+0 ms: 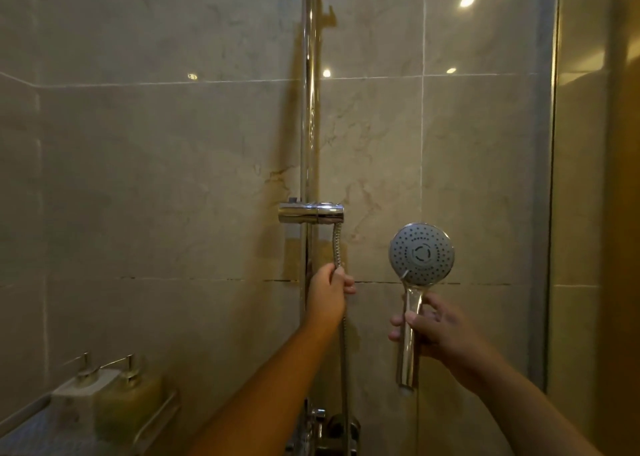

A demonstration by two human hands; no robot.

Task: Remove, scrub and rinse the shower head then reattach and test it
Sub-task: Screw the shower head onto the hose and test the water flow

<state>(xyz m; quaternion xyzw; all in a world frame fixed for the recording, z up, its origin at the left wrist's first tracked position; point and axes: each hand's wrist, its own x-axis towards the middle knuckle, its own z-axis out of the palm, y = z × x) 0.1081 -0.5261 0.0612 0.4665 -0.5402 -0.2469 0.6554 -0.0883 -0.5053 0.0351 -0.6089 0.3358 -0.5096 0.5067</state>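
Note:
The chrome shower head (421,254) is off its hose, its grey round spray face turned towards me. My right hand (433,327) grips its handle, whose open lower end hangs free at about (406,383). My left hand (329,291) holds the ribbed metal hose (336,244) just below the chrome slider bracket (311,213) on the vertical rail (309,116). The hose runs up into the bracket and hangs down below my hand.
Two pump bottles (104,403) stand on a railed shelf at the lower left. The chrome mixer valve (325,431) sits at the bottom centre. Marble tiles cover the wall, and a glass panel edge (550,213) closes the right side.

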